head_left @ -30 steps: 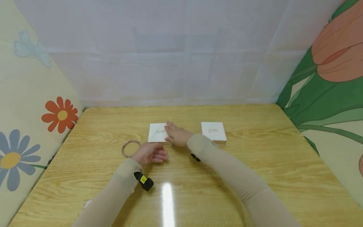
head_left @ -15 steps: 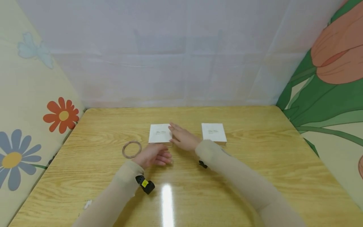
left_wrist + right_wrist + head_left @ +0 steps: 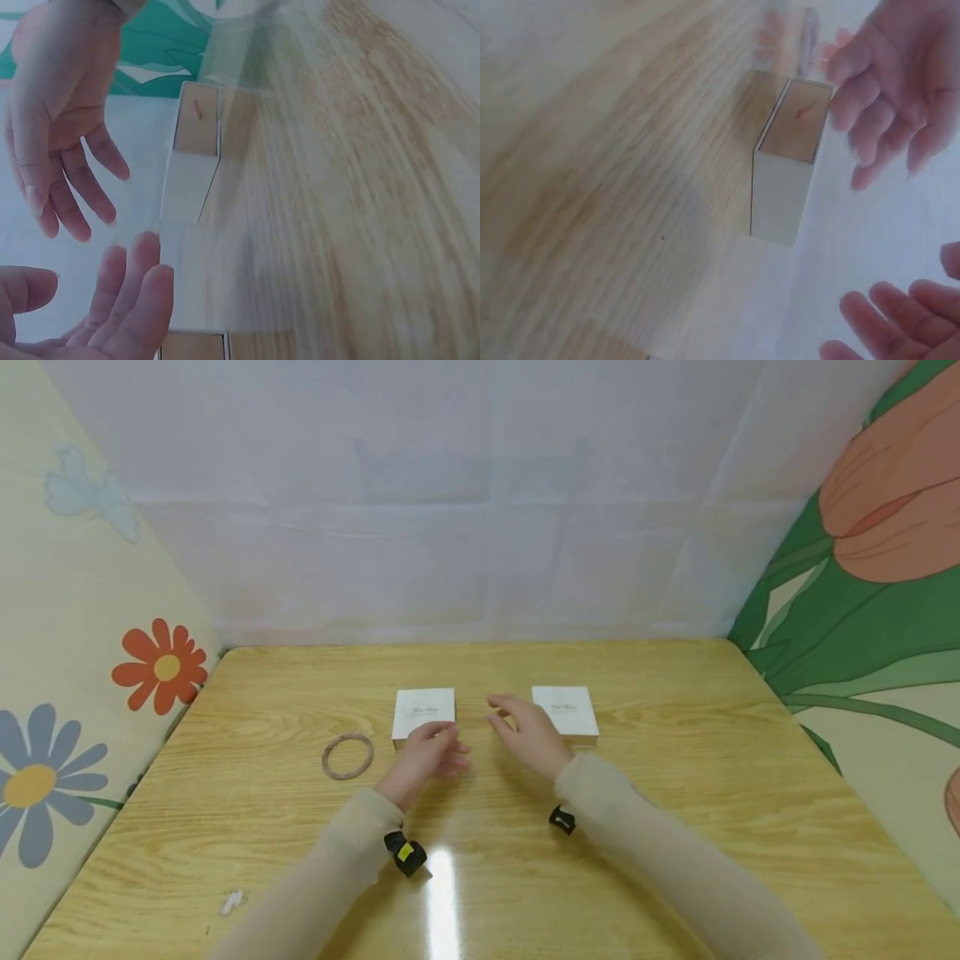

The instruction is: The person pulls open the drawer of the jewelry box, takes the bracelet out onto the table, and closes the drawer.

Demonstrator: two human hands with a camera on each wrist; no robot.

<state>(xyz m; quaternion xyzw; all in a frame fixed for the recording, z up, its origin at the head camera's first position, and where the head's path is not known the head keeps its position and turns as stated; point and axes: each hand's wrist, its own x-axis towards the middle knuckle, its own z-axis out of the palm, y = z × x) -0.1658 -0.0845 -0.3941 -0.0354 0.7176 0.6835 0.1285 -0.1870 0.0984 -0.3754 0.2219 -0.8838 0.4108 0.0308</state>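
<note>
Two flat white boxes with small gold lettering on their lids lie apart on the wooden table, the left box (image 3: 422, 703) and the right box (image 3: 570, 710). My left hand (image 3: 427, 760) hovers before the left box, overlapping its front edge, fingers relaxed and holding nothing. Between the boxes, nearer the right one, is my right hand (image 3: 528, 737), its fingers loosely bent around nothing. In the left wrist view the palms face each other, and the right box (image 3: 196, 127) shows its tan front with a reddish mark. The right wrist view shows the left box (image 3: 784, 187) beside both hands.
A brownish ring (image 3: 347, 756) lies flat to the left of the left box. A small white scrap (image 3: 232, 902) is near the left forearm. Behind the table (image 3: 675, 827) hangs a pale cloth (image 3: 480, 527); flower-painted panels flank both sides.
My right hand has come away from the left box's right side and moved right. My left hand has shifted right and farther forward, now overlapping that box's front. The boxes and ring look unmoved.
</note>
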